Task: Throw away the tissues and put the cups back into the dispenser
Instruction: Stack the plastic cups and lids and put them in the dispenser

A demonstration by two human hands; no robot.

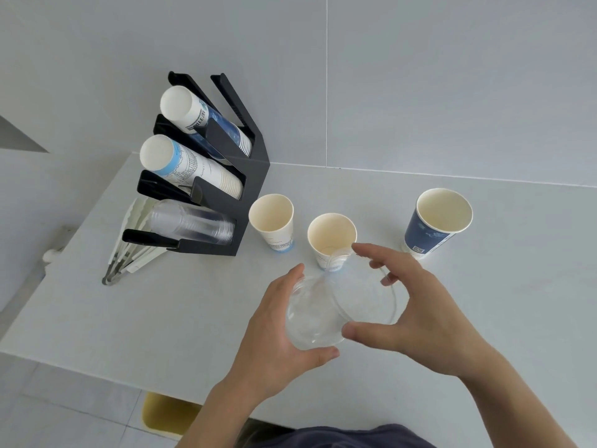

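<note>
Both hands are busy: left hand (274, 331) cups a clear cup (315, 313), right hand (416, 305) pinches a second clear cup (365, 295). Three paper cups (331, 240) stand just beyond; dispenser (206, 176) far left, near the desk (129, 318) edge.

The dispenser (245, 176) is black, the desk (129, 318) white. One paper cup (434, 223) is navy (cream inside); two cups (272, 223) (330, 240) are white with blue print.
</note>
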